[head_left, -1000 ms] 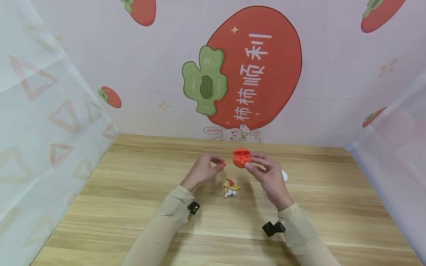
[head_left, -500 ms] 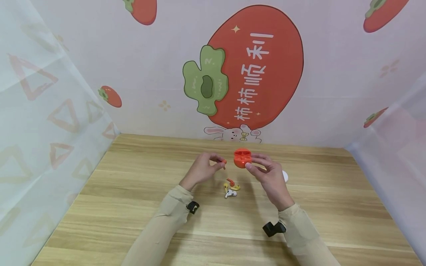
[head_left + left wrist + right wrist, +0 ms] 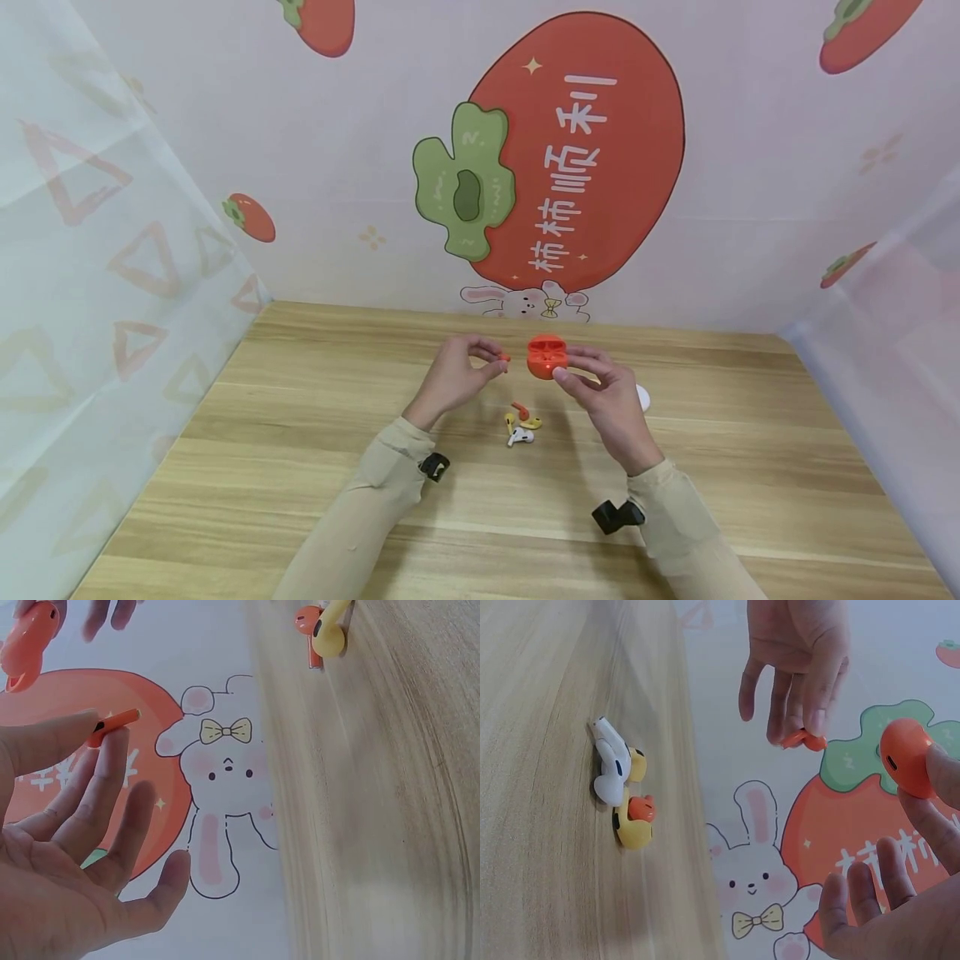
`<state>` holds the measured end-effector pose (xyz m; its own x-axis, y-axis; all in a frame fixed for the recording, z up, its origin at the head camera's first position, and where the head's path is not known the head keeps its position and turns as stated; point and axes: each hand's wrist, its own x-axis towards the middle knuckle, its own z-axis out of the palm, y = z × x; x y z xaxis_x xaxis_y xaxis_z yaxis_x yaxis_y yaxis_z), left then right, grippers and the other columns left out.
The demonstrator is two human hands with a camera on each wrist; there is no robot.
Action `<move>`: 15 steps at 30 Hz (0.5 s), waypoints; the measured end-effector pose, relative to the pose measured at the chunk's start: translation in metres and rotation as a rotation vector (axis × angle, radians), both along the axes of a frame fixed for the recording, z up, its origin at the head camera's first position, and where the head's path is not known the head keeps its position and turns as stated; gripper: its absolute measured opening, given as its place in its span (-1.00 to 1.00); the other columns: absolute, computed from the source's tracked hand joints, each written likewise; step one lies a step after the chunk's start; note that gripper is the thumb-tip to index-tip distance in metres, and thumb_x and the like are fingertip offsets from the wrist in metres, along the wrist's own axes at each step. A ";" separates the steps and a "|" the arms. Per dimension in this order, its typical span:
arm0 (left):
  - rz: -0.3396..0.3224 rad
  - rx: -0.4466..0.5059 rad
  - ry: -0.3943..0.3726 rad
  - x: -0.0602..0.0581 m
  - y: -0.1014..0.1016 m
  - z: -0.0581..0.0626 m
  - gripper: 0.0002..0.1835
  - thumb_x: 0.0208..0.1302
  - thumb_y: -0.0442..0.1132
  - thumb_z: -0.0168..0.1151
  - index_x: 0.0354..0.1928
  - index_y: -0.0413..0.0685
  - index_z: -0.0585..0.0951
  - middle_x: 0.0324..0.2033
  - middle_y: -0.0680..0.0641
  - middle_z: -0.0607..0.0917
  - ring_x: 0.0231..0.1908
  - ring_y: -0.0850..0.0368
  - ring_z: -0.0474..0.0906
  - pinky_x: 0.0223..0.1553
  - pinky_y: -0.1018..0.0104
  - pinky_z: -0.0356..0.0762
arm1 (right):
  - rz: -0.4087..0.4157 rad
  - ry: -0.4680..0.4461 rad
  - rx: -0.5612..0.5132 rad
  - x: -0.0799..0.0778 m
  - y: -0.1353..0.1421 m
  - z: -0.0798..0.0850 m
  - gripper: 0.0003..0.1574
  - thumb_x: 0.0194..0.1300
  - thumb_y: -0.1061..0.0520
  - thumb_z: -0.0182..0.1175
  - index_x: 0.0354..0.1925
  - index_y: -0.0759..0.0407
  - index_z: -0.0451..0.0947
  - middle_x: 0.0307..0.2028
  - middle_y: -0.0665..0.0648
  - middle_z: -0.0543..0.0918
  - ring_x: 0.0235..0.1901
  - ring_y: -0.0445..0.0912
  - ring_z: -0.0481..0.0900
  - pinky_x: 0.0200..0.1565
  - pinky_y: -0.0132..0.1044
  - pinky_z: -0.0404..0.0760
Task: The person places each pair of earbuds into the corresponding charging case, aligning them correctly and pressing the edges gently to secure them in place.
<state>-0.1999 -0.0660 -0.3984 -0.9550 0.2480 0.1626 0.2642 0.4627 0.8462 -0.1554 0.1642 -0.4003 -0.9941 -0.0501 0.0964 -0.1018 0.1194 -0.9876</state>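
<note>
In the head view my left hand [image 3: 459, 373] pinches an orange earbud [image 3: 505, 357] between thumb and fingertips, above the table. The earbud's stem [image 3: 124, 718] juts past the fingertips in the left wrist view. Just to the right, my right hand [image 3: 613, 408] grips an orange earbud case [image 3: 547, 368] by its side, lid up and hollow facing me. A small gap separates earbud and case. Below them on the table lie another orange earbud [image 3: 521, 411], yellow earbuds [image 3: 531, 423] and white earbuds [image 3: 521, 436], close together; some overlap in the right wrist view.
A white rounded object [image 3: 643, 398] on the table is partly hidden behind my right hand. The wooden table [image 3: 315, 400] meets a printed cloth backdrop [image 3: 337, 275] at its far edge, with more cloth at both sides.
The orange earbud has turned in my left fingers; its stem hung down half a second ago and no longer does. My left hand has risen slightly. My right hand and the case stay nearly still.
</note>
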 end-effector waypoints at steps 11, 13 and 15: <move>-0.010 0.049 0.023 0.000 0.000 0.001 -0.88 0.30 -0.32 0.39 -0.15 -0.15 0.73 -0.29 0.02 0.77 -0.13 0.04 0.68 0.03 -0.01 0.54 | -0.003 -0.006 -0.002 0.000 0.000 0.000 -0.53 0.35 0.17 0.36 0.12 0.44 0.61 0.23 0.21 0.45 0.21 0.02 0.42 0.05 -0.38 0.61; -0.011 0.044 0.031 0.000 0.001 0.001 -0.88 0.31 -0.31 0.38 -0.14 -0.15 0.73 -0.28 0.03 0.77 -0.14 0.06 0.67 0.01 0.02 0.55 | -0.004 -0.005 0.002 0.000 0.000 0.000 -0.53 0.35 0.16 0.36 0.12 0.43 0.62 0.23 0.21 0.46 0.20 0.03 0.43 0.05 -0.38 0.60; -0.009 0.039 0.035 0.000 0.001 0.000 -0.88 0.32 -0.31 0.37 -0.13 -0.15 0.73 -0.28 0.02 0.77 -0.14 0.07 0.66 -0.01 0.05 0.55 | -0.005 -0.006 0.004 0.000 0.000 0.000 -0.53 0.35 0.16 0.36 0.12 0.43 0.62 0.23 0.21 0.46 0.19 0.03 0.44 0.05 -0.38 0.60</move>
<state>-0.1999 -0.0652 -0.3983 -0.9462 0.2497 0.2057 0.2982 0.4269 0.8537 -0.1555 0.1645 -0.4001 -0.9948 -0.0458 0.0906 -0.0957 0.1243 -0.9876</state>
